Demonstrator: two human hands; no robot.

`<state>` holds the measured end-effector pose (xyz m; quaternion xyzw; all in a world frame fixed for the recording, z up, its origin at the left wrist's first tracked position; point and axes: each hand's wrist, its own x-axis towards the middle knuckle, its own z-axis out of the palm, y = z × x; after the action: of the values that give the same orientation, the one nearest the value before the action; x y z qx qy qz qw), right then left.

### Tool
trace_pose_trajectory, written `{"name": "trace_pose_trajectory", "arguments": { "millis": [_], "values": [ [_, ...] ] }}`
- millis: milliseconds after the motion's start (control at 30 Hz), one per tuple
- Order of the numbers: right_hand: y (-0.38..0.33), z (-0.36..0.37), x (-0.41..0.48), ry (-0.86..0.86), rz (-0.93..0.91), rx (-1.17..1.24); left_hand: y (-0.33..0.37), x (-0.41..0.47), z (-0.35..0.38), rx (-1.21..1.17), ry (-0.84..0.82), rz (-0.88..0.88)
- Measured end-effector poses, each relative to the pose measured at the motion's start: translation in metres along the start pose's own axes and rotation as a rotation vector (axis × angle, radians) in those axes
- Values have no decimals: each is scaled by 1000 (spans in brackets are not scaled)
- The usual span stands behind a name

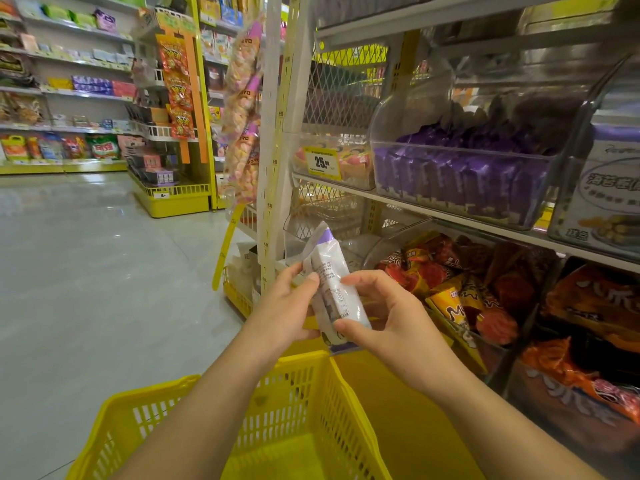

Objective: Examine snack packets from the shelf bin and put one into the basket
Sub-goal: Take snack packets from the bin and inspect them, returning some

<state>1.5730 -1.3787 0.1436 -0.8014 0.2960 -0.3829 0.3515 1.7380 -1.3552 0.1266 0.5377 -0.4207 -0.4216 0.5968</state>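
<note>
Hands meet just below the centre of the head view, both on one slim white plastic snack packet with purple ends point(337, 285). The left hand point(285, 308) pinches the packet's left edge, with the thumb on the printed face and the fingers curled behind. The right hand point(394, 320) grips the other side, with the forefinger tip at mid-length and the thumb pressed near the lower end. The packet is tilted, its upper end leaning toward eleven o'clock and its printed back turned to the camera; the small print is too blurred to read. It is held in the air just above the far rim of the yellow lattice-walled plastic basket point(294, 393), which fills the six o'clock part of the view under both forearms.

At two o'clock, on a white metal shelf point(346, 188), sits a clear plastic shelf bin with a domed lid point(401, 112), packed with upright purple foil packets point(457, 178). Just left of it a yellow price tag reading 25 point(320, 162) fronts a neighbouring bin of what look like pink sweets. At four o'clock, one shelf lower, lie red and orange snack bags point(450, 271). Near twelve o'clock hangs a long strip of pink-and-white marshmallow bags point(242, 116). At nine o'clock a pale polished floor point(86, 271) runs toward stocked shelves at ten.
</note>
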Motion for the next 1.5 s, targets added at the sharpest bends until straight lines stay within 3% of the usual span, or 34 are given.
{"name": "trace_pose_trajectory", "arguments": {
  "millis": [133, 300, 467, 600, 800, 933, 1067, 1200, 1267, 1367, 1500],
  "values": [
    [-16, -4, -13, 70, -31, 9, 25, -29, 11, -92, -314, -19],
    [-51, -27, -30, -95, -91, 23, 58, -54, 21, -70, -221, 48],
    [-101, -92, -33, 80, -178, -159, 102, -78, 24, 188, -278, 255],
    [-145, -147, -43, 15, -96, -163, 145, -97, 47, 452, -394, 458],
    [-192, -233, -67, -65, -33, -172, 201, -98, 105, 742, -419, 723],
    [-193, -255, -76, -168, 16, -164, 213, -88, 139, 832, -286, 898],
    [-186, -293, -72, 99, -121, -317, 229, -61, 183, 823, -81, 1062],
    [-175, -337, -69, 382, -189, -728, 244, -22, 221, 852, -7, 1100],
    [-164, -355, -65, 501, -60, -897, 247, -1, 236, 886, -45, 1057],
    [-150, -380, -50, 550, 183, -1024, 251, 28, 260, 974, -89, 1025],
    [-138, -405, -17, 525, 380, -980, 258, 66, 294, 1030, -140, 991]
  ]
}}
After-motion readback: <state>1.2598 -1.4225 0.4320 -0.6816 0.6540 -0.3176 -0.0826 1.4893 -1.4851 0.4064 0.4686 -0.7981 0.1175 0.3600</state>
